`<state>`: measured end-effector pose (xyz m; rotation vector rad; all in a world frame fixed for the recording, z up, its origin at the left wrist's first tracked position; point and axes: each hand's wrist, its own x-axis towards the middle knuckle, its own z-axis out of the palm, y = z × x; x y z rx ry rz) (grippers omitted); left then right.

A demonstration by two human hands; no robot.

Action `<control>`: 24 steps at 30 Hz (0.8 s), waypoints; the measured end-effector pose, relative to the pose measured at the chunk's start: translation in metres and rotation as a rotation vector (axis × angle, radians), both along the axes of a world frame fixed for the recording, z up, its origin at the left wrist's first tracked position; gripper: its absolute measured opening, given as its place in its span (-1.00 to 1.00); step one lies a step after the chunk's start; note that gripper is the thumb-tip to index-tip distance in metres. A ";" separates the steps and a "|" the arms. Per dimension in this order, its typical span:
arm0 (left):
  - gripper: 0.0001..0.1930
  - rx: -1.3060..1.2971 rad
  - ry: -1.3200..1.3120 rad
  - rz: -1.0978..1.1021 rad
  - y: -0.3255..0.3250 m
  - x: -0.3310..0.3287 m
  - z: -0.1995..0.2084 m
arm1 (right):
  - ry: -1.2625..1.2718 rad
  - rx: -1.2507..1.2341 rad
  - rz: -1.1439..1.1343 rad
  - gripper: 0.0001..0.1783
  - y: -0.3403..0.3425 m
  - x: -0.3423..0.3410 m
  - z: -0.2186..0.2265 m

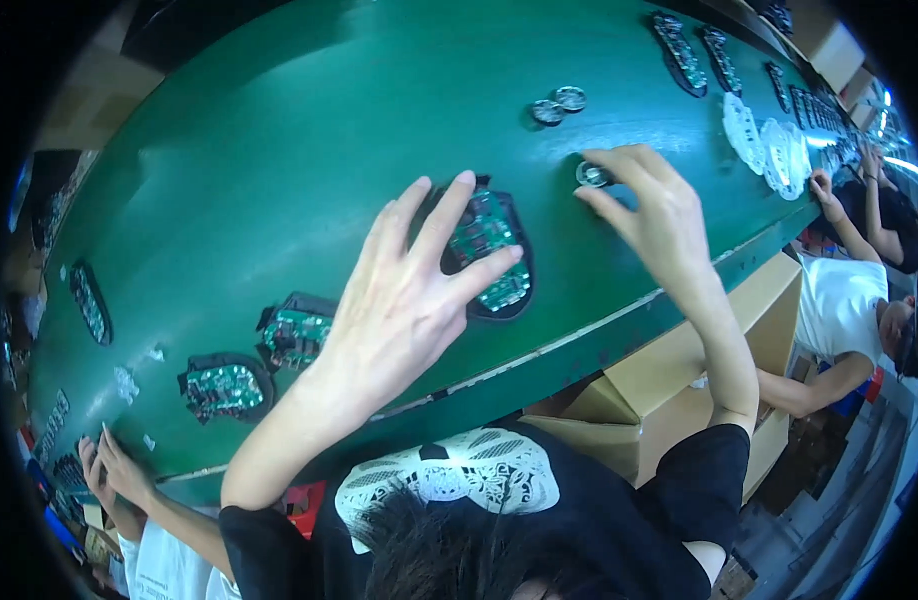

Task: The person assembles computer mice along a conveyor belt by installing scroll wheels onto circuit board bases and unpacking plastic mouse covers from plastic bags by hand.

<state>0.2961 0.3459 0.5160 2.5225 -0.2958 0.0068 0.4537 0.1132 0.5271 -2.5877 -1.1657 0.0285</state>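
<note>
My left hand [404,290] lies over a green circuit board [497,240] seated in a dark, rounded housing. Its fingers are spread, with the fingertips at the far left edge and the thumb across the board; part of the board is hidden under them. To the right, my right hand [659,215] pinches a small round dark part with a metallic centre [591,175] between thumb and fingers, at the table surface. Farther off lie two similar round parts [547,112], side by side and touching.
More boards in dark housings lie left of my forearm, one nearer [224,388] and one farther [91,302]. White moulded pieces [744,133] and a row of boards [681,55] sit far right. Co-workers' hands [119,470] work at both ends. Cardboard boxes [659,400] stand below the green table's edge.
</note>
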 end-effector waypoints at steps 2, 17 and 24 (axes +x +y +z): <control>-0.39 0.001 0.001 0.047 0.002 -0.010 0.000 | 0.072 0.025 -0.034 -0.64 -0.001 0.004 0.001; -0.46 0.161 -0.024 0.113 0.001 -0.018 -0.007 | 0.165 0.033 0.329 -0.60 0.078 -0.033 0.014; -0.55 0.169 -0.026 0.110 0.007 -0.017 -0.008 | 0.065 -0.024 0.280 -0.56 0.086 -0.038 0.023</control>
